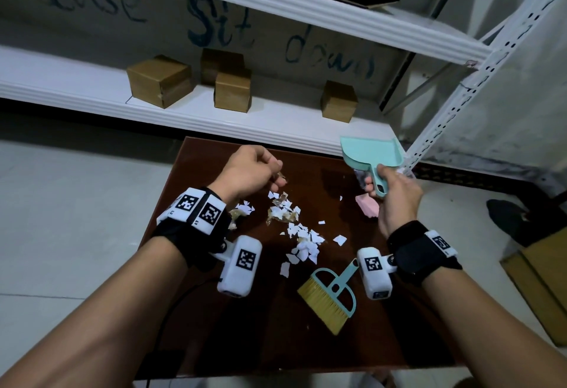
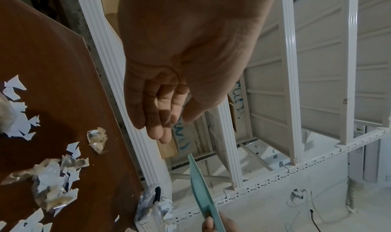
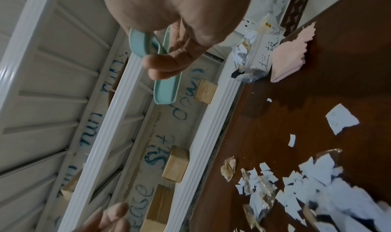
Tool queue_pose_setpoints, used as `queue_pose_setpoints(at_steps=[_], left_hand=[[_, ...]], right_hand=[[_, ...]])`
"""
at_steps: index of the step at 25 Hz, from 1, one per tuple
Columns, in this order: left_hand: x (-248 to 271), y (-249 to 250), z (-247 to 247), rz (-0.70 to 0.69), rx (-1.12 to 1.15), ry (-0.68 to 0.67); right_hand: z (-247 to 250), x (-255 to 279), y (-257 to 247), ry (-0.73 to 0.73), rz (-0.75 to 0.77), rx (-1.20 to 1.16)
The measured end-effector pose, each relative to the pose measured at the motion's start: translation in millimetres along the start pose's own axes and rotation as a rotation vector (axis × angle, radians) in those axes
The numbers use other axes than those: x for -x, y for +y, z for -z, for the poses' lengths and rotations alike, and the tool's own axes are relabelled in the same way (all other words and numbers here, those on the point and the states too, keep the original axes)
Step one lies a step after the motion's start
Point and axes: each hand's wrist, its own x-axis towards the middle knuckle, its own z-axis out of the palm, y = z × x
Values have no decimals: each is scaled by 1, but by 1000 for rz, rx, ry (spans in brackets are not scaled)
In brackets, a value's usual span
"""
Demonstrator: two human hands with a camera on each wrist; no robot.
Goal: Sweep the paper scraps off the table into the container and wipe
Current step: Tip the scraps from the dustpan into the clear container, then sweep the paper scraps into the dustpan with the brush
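Head view is showing lots of torn white paper scraps (image 1: 302, 234) lying in a loose heap in the middle of the dark brown table (image 1: 306, 335). Some crinkly clear bits are mixed in with them. A few small scraps are sitting apart from the heap, toward the right.

A small hand broom (image 1: 333, 292) with yellow bristles and a teal handle is lying flat on the table, just below the heap. A folded pink cloth (image 1: 366, 206) is lying near the table's right side, close to the right hand.

A clear bag (image 3: 251, 54) with black writing on it is sitting at the far edge of the table, beside the pink cloth. Crumpled paper and clear bits are showing inside it.

The right hand (image 1: 395, 194) is holding the teal dustpan (image 1: 371, 151) by its handle, with the fingers wrapped around it. The pan is up in the air over the far right corner of the table, with its wide end pointing away from the person. I cannot tell if anything is in it.

The left hand (image 1: 251, 170) is hanging over the far side of the heap, not touching the table. In the left wrist view its fingers (image 2: 156, 116) are looking straight and loose, and nothing is in them.
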Motion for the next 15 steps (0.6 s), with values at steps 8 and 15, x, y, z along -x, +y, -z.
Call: queue_pose_setpoints(at_steps=[8, 15], left_hand=[[15, 3, -16, 180, 8, -237], [18, -6, -22, 363, 308, -129]], right_hand=[[-39, 70, 33, -260, -34, 93], [-67, 90, 58, -454, 0, 215]])
